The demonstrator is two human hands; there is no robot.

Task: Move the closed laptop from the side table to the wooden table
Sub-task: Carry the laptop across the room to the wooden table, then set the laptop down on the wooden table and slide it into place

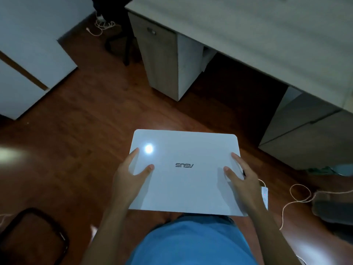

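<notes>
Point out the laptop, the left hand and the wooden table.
laptop [183,180]: head view, middle of the closed lid.
left hand [127,177]: head view, back of the hand.
wooden table [248,29]: head view, bare tabletop.

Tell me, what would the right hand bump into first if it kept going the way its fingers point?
Probably the pale wooden table. The right hand, gripping the closed white laptop, points forward over bare brown floor; depth is unclear.
</notes>
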